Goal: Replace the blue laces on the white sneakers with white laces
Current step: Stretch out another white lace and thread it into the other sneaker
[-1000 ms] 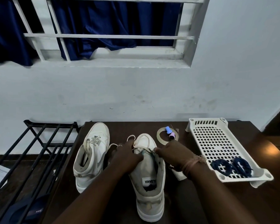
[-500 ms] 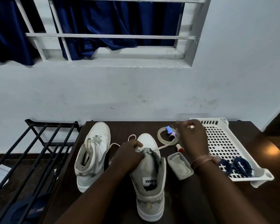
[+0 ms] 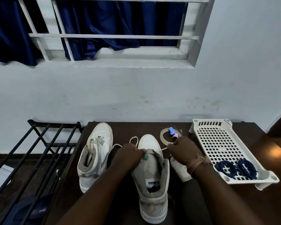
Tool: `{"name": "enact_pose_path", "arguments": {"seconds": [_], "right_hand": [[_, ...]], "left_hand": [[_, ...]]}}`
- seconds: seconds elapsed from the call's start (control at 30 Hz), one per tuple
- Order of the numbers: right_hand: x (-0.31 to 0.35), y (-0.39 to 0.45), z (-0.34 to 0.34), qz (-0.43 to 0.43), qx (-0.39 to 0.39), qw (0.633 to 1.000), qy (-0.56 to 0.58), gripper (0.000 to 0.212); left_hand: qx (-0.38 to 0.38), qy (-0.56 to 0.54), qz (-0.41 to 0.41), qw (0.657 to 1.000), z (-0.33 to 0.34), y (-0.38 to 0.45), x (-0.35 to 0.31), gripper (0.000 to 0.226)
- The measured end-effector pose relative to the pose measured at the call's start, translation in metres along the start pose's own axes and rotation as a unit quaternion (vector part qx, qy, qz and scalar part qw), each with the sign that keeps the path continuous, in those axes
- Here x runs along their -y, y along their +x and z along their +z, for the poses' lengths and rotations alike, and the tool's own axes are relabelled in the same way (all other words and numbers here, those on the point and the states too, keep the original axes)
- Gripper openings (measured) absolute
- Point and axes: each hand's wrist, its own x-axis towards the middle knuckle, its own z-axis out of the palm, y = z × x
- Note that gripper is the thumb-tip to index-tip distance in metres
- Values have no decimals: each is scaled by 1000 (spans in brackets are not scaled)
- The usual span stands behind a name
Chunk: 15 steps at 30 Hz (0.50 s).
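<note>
Dark wood makes the worktop [image 3: 258, 200], which stands against a pale wall under a barred window with a blue curtain. Between the two hands stands the sneaker [image 3: 151, 184] that is being laced, with its toe pointing away from the person. The left hand [image 3: 130, 154] is closed on the front of the tongue and the nearest eyelets, and a loop of white lace [image 3: 134, 140] lies just beyond its knuckles. The right hand [image 3: 183, 149] is pinched on the other end of the same lace, which runs tight from the eyelets to its fingertips.

To the left of the left hand stands the second sneaker [image 3: 96, 156], which already carries a white lace in its lower eyelets. To the right of the right hand is a white perforated tray [image 3: 217, 143], and the two blue laces [image 3: 235, 168] lie coiled in its near end, so the removing seems finished.

The step in hand is, I think, the threading of the white lace through the low eyelets of this sneaker. The next move probably needs the right hand to draw the lace fully through, then to cross it to the opposite eyelet while the left hand keeps the tongue flat and the two ends equal.
</note>
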Motion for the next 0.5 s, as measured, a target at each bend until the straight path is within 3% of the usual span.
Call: {"name": "enact_pose_path", "arguments": {"seconds": [0.13, 0.27, 0.33, 0.43, 0.5], "right_hand": [[24, -22, -10, 9, 130, 990, 51, 63], [32, -29, -13, 0, 178, 984, -12, 49], [32, -27, -13, -5, 182, 983, -20, 35], [33, -27, -9, 4, 181, 983, -11, 26], [33, -26, -6, 4, 169, 986, -12, 26]], "left_hand": [[49, -39, -36, 997, -6, 6, -4, 39], [138, 73, -40, 987, -10, 12, -4, 56], [158, 83, -33, 983, -8, 14, 0, 49], [133, -63, -54, 988, -2, 11, 2, 32], [93, -239, -113, 960, -3, 8, 0, 28]]}}
